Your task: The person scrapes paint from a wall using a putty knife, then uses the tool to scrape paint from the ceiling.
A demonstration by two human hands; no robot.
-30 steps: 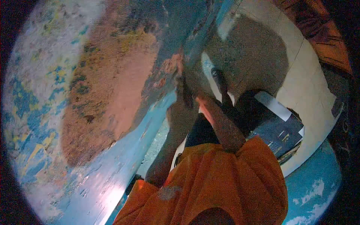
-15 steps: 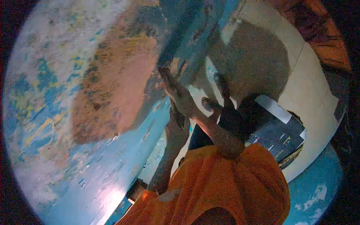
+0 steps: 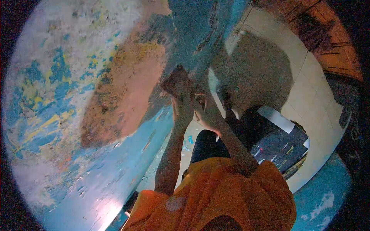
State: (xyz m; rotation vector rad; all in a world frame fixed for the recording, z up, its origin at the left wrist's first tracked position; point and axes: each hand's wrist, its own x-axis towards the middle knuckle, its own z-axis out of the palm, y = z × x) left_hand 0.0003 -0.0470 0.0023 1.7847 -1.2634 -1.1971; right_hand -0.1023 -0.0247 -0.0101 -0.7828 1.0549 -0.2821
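A dark reddish-brown flat piece, roughly square, stands out in front of the peeling painted wall. My left hand is closed on its lower edge. Close beside it on the right, my right hand has its fingers curled inward. Shadow hides its fingertips, and I cannot make out what they hold. Blue paint covers the lower wall, and bare pinkish plaster shows to the left of the hands.
A dark box with a pale sheet on it is on the tiled floor to the right. My feet are below my hands. Orange-brown boards lie at the upper right, and a blue surface at the lower right.
My hands were overlapping at the wall and are now side by side. The right hand has moved down and right, and the brown piece now shows its broad face.
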